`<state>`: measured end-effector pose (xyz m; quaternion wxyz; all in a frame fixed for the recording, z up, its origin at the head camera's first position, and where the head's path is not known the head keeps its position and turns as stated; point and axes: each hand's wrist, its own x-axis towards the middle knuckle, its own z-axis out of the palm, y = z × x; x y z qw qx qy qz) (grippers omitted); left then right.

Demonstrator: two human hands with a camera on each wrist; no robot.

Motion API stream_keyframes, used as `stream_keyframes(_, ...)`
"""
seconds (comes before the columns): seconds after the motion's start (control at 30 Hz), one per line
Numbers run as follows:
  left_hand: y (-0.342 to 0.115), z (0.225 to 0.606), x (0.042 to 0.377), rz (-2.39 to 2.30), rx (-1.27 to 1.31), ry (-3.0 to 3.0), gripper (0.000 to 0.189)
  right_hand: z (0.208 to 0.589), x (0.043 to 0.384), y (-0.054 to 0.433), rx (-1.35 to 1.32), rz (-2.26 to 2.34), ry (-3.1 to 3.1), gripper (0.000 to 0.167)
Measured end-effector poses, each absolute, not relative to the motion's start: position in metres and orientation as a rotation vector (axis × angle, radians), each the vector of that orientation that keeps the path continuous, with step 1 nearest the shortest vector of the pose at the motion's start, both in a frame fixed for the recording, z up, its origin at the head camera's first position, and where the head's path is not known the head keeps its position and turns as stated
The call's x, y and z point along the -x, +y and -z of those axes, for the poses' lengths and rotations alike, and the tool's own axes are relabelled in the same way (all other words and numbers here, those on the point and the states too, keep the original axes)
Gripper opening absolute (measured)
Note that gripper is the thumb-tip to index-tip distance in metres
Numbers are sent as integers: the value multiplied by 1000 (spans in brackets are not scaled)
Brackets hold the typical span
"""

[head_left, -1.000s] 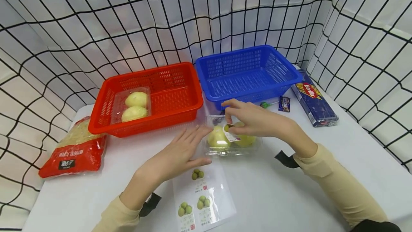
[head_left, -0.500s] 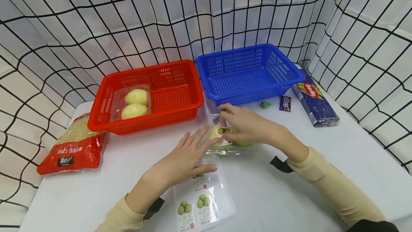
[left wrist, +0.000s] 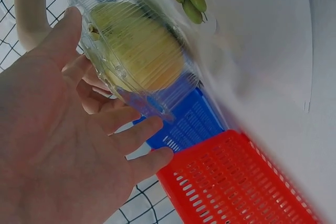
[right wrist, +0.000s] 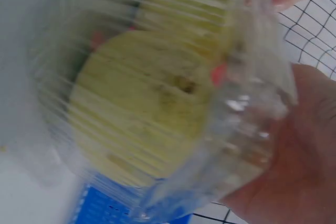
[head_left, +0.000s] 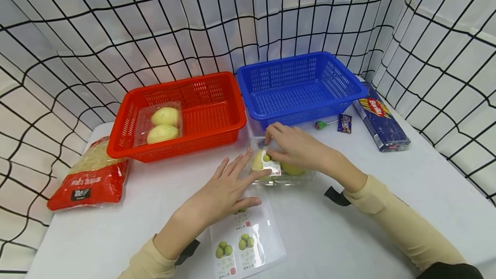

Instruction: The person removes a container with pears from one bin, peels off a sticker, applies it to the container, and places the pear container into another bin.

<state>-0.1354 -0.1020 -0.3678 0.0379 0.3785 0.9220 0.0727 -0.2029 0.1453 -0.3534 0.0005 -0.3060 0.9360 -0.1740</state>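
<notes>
A clear plastic clamshell box (head_left: 286,181) with yellow-green round fruits (head_left: 293,168) inside stands on the table before me. A white sticker (head_left: 272,167) printed with green fruit lies on its lid. My right hand (head_left: 300,147) is over the lid; its thumb rests on the sticker's upper part, apart from the index fingertip. My left hand (head_left: 222,190) is spread at the box's left side, with one straight fingertip touching the sticker's lower edge. Under the left hand lies a sheet of fruit stickers (head_left: 257,238). In the blurred right wrist view, the box hides the right fingertips.
Behind stand a red basket (head_left: 211,139), holding a box of two pale fruits (head_left: 164,116), and a blue basket (head_left: 294,117). A red-and-clear food bag (head_left: 97,184) lies left. On the right are a lollipop (head_left: 320,125), a small wrapped sweet (head_left: 344,123) and a blue Barilla box (head_left: 381,119).
The sticker, pinched in my right hand a second ago, now lies on the lid. My right thumb has shifted onto it. My left hand has moved right, its fingertip reaching the sticker.
</notes>
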Motion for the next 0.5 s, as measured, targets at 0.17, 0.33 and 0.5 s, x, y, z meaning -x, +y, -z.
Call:
stream_keyframes(0.17, -101, 368, 135, -218, -1176, 2852, 65, 357, 210, 146, 913, 581, 2969, 26)
stream_keyframes(0.33, -101, 368, 135, -213, -1175, 2861, 65, 358, 214, 149, 901, 598, 2958, 28)
stream_keyframes(0.5, -102, 368, 134, -204, -1183, 2839, 66, 350, 214, 157, 885, 640, 2920, 33)
